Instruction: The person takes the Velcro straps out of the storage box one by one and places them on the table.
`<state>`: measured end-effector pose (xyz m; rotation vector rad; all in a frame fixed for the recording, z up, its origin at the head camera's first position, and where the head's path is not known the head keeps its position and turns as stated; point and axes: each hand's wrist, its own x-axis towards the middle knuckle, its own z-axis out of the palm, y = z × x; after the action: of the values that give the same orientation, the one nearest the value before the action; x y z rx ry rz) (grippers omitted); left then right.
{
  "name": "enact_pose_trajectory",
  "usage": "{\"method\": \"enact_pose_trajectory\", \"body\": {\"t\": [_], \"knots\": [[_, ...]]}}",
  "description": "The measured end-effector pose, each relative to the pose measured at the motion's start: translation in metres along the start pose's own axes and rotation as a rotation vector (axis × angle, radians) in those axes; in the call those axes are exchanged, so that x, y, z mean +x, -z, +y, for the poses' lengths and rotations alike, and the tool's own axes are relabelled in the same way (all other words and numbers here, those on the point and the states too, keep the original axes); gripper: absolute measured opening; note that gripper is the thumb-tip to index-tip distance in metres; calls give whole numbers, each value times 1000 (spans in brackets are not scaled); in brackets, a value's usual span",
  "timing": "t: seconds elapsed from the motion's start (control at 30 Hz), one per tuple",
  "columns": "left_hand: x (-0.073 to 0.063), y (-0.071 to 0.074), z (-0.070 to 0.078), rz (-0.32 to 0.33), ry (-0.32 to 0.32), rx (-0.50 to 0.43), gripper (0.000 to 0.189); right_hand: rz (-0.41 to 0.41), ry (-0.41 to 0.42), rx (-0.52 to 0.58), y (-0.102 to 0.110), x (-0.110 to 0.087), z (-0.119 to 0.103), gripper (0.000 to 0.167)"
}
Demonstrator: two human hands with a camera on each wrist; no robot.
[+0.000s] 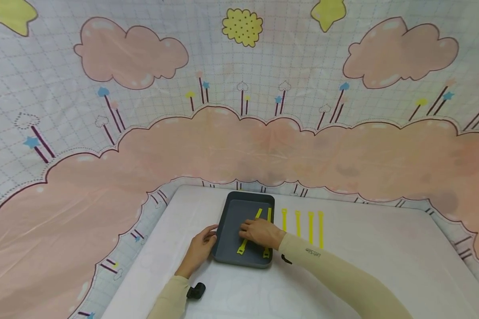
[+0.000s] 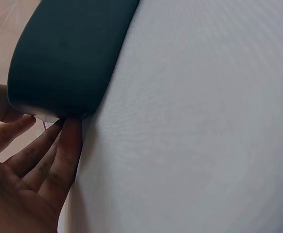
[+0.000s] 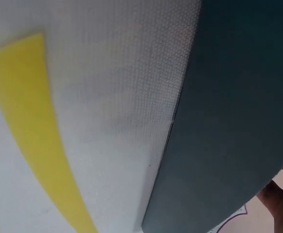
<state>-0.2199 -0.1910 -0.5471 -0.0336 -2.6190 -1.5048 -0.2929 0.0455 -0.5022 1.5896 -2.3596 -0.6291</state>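
A dark grey tray [image 1: 227,248] lies on the white table. My left hand [image 1: 200,250] is at its left side, relaxed fingers touching the rim; in the left wrist view the fingertips rest against the tray's outer wall [image 2: 63,63]. Inside the tray, my right hand [image 1: 259,232] reaches over a slanted yellow cable tie [image 1: 241,247], its curled fingers around the middle, which they hide. Another yellow cable tie [image 1: 269,215] lies straighter along the tray's right side, partly under the hand. In the right wrist view the tray wall [image 3: 219,121] hides most of the fingers.
Several more yellow cable ties [image 1: 321,228] lie in a row on the table right of the tray, partly behind the right forearm. One tie [image 3: 34,121] shows large in the right wrist view. A printed cloth backdrop [image 1: 239,150] rises behind the table [image 1: 363,257].
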Motion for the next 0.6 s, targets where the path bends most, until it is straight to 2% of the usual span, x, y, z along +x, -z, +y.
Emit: {"method": "enact_pose_trajectory", "body": {"t": [0.13,0.3,0.6], "knots": [[0,0,0,-2,6,-2,38,-11,-8,35,-2,2,0,28],[2,1,1,-5,-1,-17,38,-13,-5,24,-3,5,0,19],[0,0,0,1,5,-5,38,-15,35,21,-5,6,-1,23]]}}
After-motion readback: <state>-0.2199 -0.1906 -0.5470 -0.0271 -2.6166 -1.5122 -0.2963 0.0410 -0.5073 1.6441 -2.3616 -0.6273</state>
